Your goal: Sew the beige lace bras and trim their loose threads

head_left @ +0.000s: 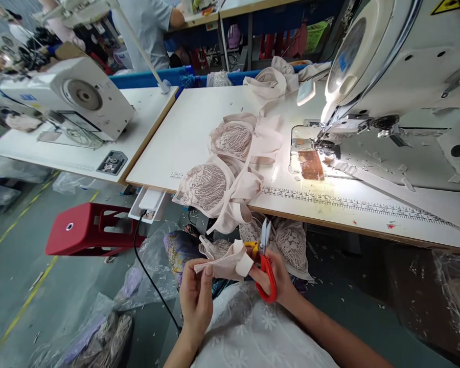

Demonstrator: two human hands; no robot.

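Note:
Between my hands, low over my lap, a pale pink lace bra (227, 266) is stretched by its band. My left hand (196, 299) pinches the left end of the band between thumb and fingers. In my right hand (279, 278) are scissors (266, 234) with one red and one yellow handle, blades pointing up and away. The fingers of that hand are also at the white-tipped right end of the band. More lace cups (290, 240) hang over my lap beside the scissors. Another lace bra (209, 186) lies over the table's front edge, straps dangling.
A sewing machine (398, 102) stands at the right of the white table (176, 133), its lamp lit. Another machine (80, 97) is at the left. A red stool (88, 230) and plastic bags (99, 332) are on the floor. A person (141, 30) sits beyond.

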